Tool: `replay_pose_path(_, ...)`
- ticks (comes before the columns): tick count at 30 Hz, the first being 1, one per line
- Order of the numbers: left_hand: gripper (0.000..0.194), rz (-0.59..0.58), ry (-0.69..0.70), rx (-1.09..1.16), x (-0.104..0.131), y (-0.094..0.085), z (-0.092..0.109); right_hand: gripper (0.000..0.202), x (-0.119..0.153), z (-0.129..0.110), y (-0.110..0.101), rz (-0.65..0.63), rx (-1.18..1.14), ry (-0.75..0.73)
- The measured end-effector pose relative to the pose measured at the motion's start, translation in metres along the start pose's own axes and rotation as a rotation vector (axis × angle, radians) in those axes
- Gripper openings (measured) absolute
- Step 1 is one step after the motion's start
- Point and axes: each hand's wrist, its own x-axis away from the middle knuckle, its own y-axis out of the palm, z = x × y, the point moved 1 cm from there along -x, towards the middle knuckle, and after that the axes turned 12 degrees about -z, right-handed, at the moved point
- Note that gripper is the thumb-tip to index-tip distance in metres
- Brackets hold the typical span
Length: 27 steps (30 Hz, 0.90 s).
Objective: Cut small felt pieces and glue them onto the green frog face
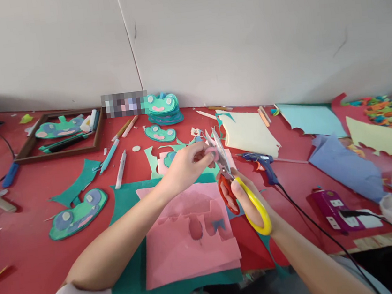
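My right hand (249, 197) grips a pair of scissors (260, 210) with one yellow and one red handle, blades parted and pointing up and away. Between the fingertips of my left hand (187, 164) is a small pink felt piece (212, 152), right beside the blades; whether they touch it cannot be made out. Below both hands a pink felt sheet (190, 256) with cut-out holes lies over a green felt sheet (123, 205). Green felt frog faces lie about: one at the left (79, 214), another (161, 133) near a stack of them (163, 108).
A wooden frame (23, 155) holding a frog piece and pens stands back left. A blue glue gun (263, 160) lies right of my hands, its cord running forward past a purple power strip (336, 211). Cream (247, 131), light blue and blue felt sheets lie at the right.
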Motion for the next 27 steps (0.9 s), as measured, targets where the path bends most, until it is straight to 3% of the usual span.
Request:
replay_pose_path(13, 0.018, -0.001, -0.014, -0.008, 0.0013, -0.001, 0.0044, 0.048, 0.0018, -0.0049, -0.0021, -0.048, 0.041, 0.05)
replay_pose_path(27, 0.023, 0.002, 0.005, -0.017, 0.0006, 0.0006, 0.0, 0.045, 0.0004, -0.0012, -0.0024, 0.036, 0.075, 0.011)
